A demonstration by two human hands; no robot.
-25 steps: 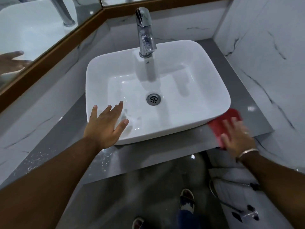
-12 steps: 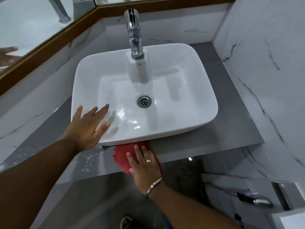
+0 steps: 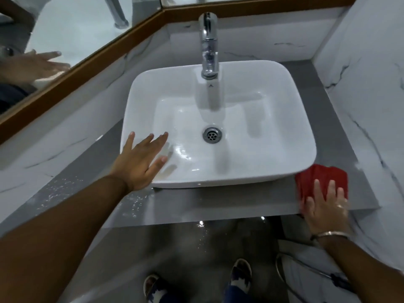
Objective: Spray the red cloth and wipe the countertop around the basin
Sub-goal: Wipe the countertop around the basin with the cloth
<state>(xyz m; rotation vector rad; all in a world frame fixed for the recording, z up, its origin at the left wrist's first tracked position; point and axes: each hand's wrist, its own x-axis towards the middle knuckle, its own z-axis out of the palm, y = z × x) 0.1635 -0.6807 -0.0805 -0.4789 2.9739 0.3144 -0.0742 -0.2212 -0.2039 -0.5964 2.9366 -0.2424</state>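
A white rectangular basin (image 3: 273,119) sits on the grey countertop (image 3: 218,202). My right hand (image 3: 325,208) presses flat on the red cloth (image 3: 321,176) at the counter's front right corner, beside the basin's right front edge. My left hand (image 3: 142,160) rests on the basin's front left rim, fingers spread, holding nothing. No spray bottle is in view.
A chrome tap (image 3: 209,44) stands behind the basin. White droplets speckle the counter (image 3: 61,189) at the left. Marble walls (image 3: 371,84) close in on the right and back; a wood-framed mirror (image 3: 65,29) is at the left. A hose (image 3: 306,270) hangs below right.
My right hand slid the red cloth from the counter's front middle, under the basin's front edge, back to the right front corner. My left hand stayed on the basin's rim.
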